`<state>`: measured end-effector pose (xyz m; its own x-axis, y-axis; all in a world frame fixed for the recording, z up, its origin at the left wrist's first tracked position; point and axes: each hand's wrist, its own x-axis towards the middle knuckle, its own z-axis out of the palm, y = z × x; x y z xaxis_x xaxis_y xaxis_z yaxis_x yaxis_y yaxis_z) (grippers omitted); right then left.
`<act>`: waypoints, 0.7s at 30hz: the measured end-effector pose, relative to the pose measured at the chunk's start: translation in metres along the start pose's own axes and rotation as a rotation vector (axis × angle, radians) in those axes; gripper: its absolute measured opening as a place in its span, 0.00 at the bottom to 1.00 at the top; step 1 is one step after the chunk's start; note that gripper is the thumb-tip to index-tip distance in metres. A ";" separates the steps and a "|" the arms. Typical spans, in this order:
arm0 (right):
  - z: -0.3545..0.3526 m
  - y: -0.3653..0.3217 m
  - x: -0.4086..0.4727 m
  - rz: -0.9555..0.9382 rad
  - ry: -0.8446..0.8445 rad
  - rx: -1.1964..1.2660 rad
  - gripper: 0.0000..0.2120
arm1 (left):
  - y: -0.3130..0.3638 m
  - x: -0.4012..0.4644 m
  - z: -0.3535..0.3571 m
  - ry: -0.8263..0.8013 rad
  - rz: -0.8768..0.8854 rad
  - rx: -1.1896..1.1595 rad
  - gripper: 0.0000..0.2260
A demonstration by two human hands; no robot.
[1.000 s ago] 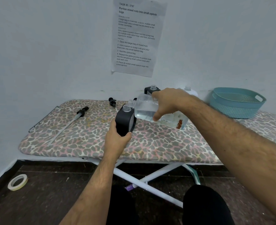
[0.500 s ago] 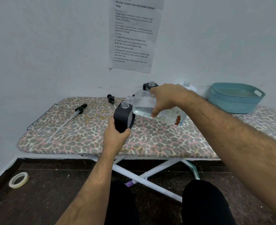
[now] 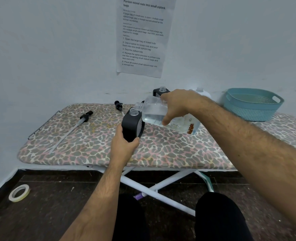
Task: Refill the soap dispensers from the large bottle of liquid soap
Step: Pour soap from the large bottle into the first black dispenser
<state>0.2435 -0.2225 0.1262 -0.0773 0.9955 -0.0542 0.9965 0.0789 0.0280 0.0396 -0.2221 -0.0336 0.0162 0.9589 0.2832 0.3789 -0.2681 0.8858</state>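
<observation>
My left hand [image 3: 124,146] grips a black soap dispenser [image 3: 131,125] with an open clear neck, held upright on the patterned board [image 3: 91,141]. My right hand [image 3: 178,105] holds the large clear soap bottle [image 3: 154,113] tipped on its side, its open mouth just above and right of the dispenser's neck. Clear liquid lies low in the bottle. A second black dispenser [image 3: 161,92] stands open by the wall behind my right hand. Two black pump heads lie on the board, one with a long tube [image 3: 84,118], the other farther back [image 3: 118,105].
A teal basket [image 3: 251,104] sits at the board's far right. A white bottle [image 3: 200,92] stands by the wall behind my right wrist. A tape roll [image 3: 19,193] lies on the dark floor at left. The board's white legs cross below its front edge.
The large bottle's mouth has shifted slightly relative to the dispenser's neck; both hands keep their grip. The view has tilted a little.
</observation>
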 end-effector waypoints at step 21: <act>-0.002 -0.001 0.003 -0.002 0.002 -0.041 0.40 | 0.001 0.000 0.000 -0.009 0.016 -0.016 0.24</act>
<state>0.2417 -0.2196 0.1284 -0.0799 0.9954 -0.0519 0.9942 0.0834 0.0685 0.0398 -0.2229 -0.0325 0.0303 0.9551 0.2947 0.3640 -0.2851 0.8867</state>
